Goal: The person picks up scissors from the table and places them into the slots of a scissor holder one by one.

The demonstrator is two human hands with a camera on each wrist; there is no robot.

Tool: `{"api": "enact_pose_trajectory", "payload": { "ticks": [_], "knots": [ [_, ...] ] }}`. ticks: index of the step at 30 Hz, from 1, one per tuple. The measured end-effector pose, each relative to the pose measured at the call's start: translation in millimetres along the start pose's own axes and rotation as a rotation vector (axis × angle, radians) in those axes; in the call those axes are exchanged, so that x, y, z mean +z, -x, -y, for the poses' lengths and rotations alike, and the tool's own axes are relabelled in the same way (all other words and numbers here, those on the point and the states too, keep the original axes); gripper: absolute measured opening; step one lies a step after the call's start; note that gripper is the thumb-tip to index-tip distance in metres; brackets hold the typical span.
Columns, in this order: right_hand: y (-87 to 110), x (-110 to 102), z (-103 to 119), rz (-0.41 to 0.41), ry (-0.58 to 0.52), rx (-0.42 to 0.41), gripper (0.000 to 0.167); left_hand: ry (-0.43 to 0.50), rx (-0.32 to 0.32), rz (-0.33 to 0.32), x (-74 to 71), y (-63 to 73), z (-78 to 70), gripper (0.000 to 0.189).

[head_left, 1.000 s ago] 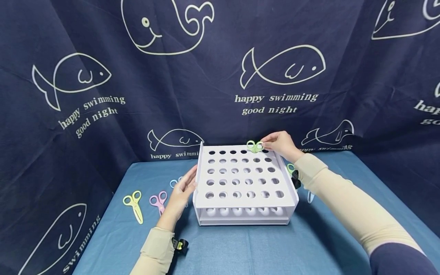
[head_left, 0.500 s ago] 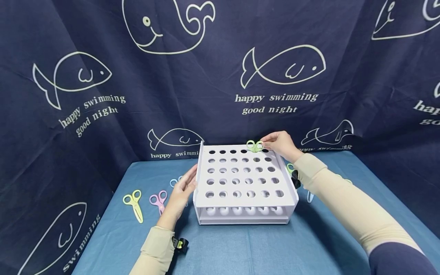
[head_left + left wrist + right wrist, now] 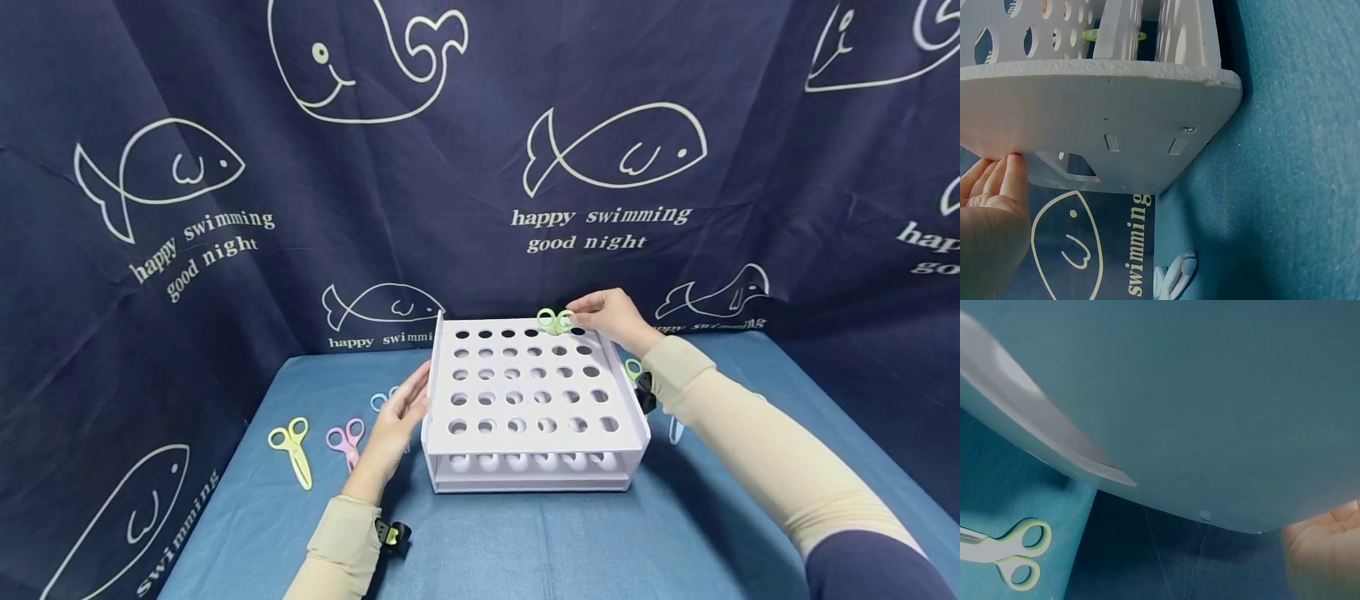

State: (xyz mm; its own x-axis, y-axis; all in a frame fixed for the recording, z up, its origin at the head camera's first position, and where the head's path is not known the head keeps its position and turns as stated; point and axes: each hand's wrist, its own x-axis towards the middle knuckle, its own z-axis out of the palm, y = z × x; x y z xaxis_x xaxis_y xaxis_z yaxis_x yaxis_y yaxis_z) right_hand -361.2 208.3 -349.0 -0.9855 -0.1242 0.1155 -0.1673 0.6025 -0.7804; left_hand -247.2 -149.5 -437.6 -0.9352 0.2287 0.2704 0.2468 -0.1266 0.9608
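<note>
A white rack (image 3: 525, 441) with rows of round holes stands mid-table. In the head view my right hand (image 3: 613, 320) is at its back right corner, pinching one handle loop of green scissors (image 3: 555, 326). Their handles sit above a back-row hole, blades down in the rack; a yellow-green bit (image 3: 1090, 35) shows inside it in the left wrist view. My left hand (image 3: 395, 419) rests with extended fingers against the rack's left side panel (image 3: 1097, 106), near a cutout. In the right wrist view the other side panel (image 3: 1222, 412) hides the right fingertips.
Left of the rack lie yellow scissors (image 3: 295, 450), purple scissors (image 3: 347, 439) and blue scissors (image 3: 379, 401), the last partly behind my hand. To its right, green-handled scissors (image 3: 633, 367) and a pale blue tip (image 3: 677, 430) show beside my right arm. A dark fish-print curtain (image 3: 480, 217) hangs behind.
</note>
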Motion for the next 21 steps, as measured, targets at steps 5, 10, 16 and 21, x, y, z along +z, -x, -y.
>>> {"api": "enact_pose_trajectory", "payload": {
  "ticks": [5,10,16,21],
  "knots": [
    [0.4,-2.3,1.5,-0.008,-0.011,0.0,0.031,-0.001,-0.003,-0.001,0.1,0.8,-0.1,0.054],
    [4.1,-7.1,6.0,-0.01,-0.015,0.013,0.031,-0.005,-0.009,-0.014,0.8,1.5,0.3,0.053],
    [11.5,-15.8,8.8,-0.008,-0.029,-0.002,0.033,-0.007,-0.01,-0.015,1.6,1.5,0.8,0.053],
    [14.6,-22.8,6.8,-0.027,-0.039,-0.015,0.034,-0.008,-0.004,-0.019,2.4,1.4,0.8,0.053]
  ]
}}
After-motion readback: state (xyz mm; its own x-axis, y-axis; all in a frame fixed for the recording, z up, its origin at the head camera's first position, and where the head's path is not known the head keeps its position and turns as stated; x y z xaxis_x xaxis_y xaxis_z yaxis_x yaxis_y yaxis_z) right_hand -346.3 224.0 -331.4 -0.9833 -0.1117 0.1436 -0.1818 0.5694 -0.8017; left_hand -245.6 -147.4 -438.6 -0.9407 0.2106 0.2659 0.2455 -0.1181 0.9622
